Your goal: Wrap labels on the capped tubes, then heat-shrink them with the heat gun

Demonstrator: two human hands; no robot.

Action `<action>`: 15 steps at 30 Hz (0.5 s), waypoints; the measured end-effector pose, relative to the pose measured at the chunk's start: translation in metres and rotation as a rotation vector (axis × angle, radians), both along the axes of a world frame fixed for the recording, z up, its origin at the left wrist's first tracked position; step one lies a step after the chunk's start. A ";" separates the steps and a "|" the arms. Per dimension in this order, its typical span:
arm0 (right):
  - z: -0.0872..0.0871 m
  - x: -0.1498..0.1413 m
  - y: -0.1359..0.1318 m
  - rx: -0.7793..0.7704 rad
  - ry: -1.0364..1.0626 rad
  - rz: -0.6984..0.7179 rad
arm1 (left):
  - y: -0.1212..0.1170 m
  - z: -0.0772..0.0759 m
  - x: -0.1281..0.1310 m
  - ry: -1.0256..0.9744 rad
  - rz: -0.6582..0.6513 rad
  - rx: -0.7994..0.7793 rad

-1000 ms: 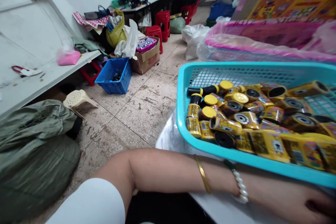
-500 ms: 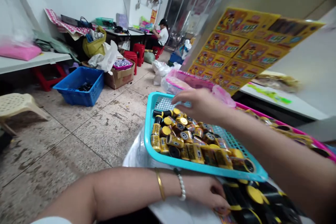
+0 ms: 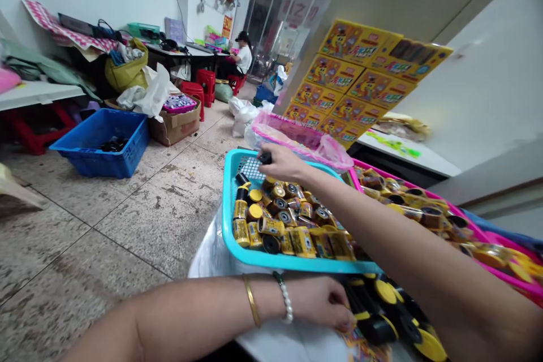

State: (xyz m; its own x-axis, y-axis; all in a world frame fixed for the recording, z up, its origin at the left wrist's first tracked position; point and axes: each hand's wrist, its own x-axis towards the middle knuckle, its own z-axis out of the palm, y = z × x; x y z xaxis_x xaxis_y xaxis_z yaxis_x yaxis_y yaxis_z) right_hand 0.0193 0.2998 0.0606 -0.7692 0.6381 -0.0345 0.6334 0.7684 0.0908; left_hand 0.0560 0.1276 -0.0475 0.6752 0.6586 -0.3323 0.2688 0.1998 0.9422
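Note:
My right hand (image 3: 285, 163) pinches a small black piece (image 3: 265, 158) above the far rim of a turquoise plastic basket (image 3: 263, 258). The basket holds a heap of yellow printed cylinders with black ends (image 3: 288, 226). My left hand (image 3: 318, 302), with a gold bangle (image 3: 251, 300) and a pearl bracelet (image 3: 284, 300) on its wrist, rests just below the basket's near rim. Its curled fingers reach a pile of black parts with yellow discs (image 3: 386, 311). Whether they grip one is hidden.
A pink-rimmed tray (image 3: 424, 205) of similar yellow pieces lies right of the basket. A yellow printed sheet (image 3: 360, 79) stands beyond it. A blue crate (image 3: 97, 144) sits on the tiled floor, and a seated person (image 3: 241, 62) works at a far table.
My head has turned right, bringing the yellow sheet and pink tray into view. My right arm has come in over the basket, its fingers now pinching a black piece. My left hand has moved to the black parts.

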 end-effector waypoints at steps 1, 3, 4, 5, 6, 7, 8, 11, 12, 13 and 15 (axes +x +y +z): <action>-0.005 -0.008 -0.005 -0.014 0.009 -0.006 | 0.000 0.002 -0.002 0.007 -0.011 0.022; -0.017 -0.025 -0.017 -0.050 0.011 0.002 | 0.000 0.006 -0.006 0.028 -0.020 0.082; -0.023 -0.033 -0.021 -0.061 0.011 0.007 | 0.001 0.007 -0.007 0.038 -0.021 0.110; -0.027 -0.039 -0.024 -0.067 0.015 0.011 | 0.002 0.008 -0.008 0.045 -0.024 0.132; -0.028 -0.043 -0.025 -0.066 0.023 0.012 | 0.002 0.008 -0.008 0.049 -0.029 0.145; -0.026 -0.044 -0.024 -0.062 0.036 0.013 | 0.002 0.008 -0.008 0.049 -0.037 0.150; -0.022 -0.043 -0.021 -0.058 0.049 0.014 | 0.003 0.006 -0.007 0.046 -0.043 0.146; -0.003 -0.030 -0.010 -0.073 0.049 0.069 | 0.003 0.003 -0.003 0.047 -0.043 0.130; 0.002 -0.025 -0.008 -0.092 0.025 0.134 | 0.002 0.003 -0.002 0.051 -0.037 0.129; 0.004 -0.020 -0.009 -0.120 -0.011 0.224 | 0.002 0.003 -0.002 0.055 -0.035 0.124; 0.002 -0.016 -0.015 -0.174 -0.100 0.402 | 0.001 0.005 -0.004 0.055 -0.037 0.115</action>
